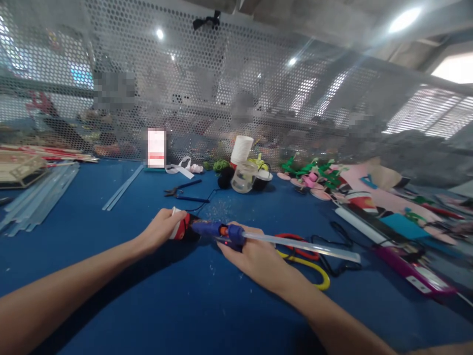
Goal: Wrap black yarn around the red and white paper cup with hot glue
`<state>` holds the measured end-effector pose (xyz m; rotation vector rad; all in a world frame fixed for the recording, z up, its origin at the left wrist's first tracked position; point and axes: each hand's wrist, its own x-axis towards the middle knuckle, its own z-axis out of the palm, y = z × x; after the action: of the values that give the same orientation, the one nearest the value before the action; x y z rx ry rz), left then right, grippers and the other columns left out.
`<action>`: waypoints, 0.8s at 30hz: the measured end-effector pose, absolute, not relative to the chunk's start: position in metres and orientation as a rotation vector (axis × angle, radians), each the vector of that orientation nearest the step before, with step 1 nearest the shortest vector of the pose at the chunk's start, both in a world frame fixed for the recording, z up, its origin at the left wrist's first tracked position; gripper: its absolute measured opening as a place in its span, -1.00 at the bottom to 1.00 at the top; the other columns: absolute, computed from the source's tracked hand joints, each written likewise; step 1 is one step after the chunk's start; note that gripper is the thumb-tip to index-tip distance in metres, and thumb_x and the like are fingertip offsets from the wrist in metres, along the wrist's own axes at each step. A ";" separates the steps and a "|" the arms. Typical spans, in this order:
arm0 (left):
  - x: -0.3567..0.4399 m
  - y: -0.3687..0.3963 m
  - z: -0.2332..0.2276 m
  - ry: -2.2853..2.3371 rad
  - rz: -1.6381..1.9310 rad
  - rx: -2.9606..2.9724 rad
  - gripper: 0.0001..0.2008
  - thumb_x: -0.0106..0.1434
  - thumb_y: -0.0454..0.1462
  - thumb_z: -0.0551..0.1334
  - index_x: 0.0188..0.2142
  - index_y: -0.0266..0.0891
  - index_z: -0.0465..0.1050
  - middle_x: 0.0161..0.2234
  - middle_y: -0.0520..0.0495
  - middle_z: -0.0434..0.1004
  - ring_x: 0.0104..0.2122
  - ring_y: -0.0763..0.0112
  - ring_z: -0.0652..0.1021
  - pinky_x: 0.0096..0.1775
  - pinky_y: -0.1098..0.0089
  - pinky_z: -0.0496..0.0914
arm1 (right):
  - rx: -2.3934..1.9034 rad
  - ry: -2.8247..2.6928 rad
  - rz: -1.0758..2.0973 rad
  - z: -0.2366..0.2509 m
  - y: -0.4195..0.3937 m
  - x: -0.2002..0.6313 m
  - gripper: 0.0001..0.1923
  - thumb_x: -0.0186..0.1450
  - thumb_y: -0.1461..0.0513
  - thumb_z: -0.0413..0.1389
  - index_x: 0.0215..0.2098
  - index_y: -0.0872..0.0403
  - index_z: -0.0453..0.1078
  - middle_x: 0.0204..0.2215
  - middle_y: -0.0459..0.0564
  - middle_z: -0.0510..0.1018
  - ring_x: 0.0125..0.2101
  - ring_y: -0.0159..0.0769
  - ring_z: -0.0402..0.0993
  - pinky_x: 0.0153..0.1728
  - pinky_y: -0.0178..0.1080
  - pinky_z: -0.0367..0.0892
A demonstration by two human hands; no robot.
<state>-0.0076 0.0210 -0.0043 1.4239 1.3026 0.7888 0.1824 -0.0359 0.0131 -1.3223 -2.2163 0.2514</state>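
Blue table (111, 296), blurred label (156, 147), no legible writing

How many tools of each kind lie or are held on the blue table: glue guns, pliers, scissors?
Glue gun, in the right hand: 1
Pliers: 1
Scissors, one red-handled, one yellow-handled: 2
Total: 4
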 end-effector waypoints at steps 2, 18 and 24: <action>-0.008 0.022 -0.006 1.314 0.802 1.417 -0.70 -0.01 -0.11 0.04 -0.62 -0.32 0.29 -0.74 0.11 0.21 -0.70 0.55 0.23 -0.61 0.51 0.06 | -1.332 -2.221 0.273 0.014 -0.037 0.182 -0.95 0.11 0.28 -0.04 -0.50 0.10 0.20 -0.53 -0.06 0.37 -0.51 -0.35 0.27 -0.47 -0.33 0.17; -0.005 0.020 -0.003 1.310 0.819 1.388 -0.73 -0.01 -0.13 0.03 -0.65 -0.29 0.21 -0.75 0.14 0.14 -0.71 0.57 0.18 -0.61 0.51 0.03 | -1.335 -2.252 0.283 0.015 -0.043 0.183 -0.93 0.14 0.30 -0.05 -0.51 0.07 0.19 -0.54 -0.12 0.36 -0.51 -0.40 0.26 -0.49 -0.36 0.12; -0.005 0.019 -0.003 1.309 0.797 1.410 -0.73 0.01 -0.14 0.01 -0.67 -0.27 0.16 -0.75 0.14 0.10 -0.71 0.58 0.15 -0.62 0.50 0.01 | -1.352 -2.280 0.240 0.014 -0.042 0.185 -0.95 0.13 0.29 -0.04 -0.48 0.08 0.22 -0.52 -0.09 0.37 -0.47 -0.36 0.27 -0.42 -0.33 0.14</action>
<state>-0.0047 0.0191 -0.0030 1.4100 1.3088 0.7972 0.1850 -0.0423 0.0135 -1.3520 -2.2805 0.2403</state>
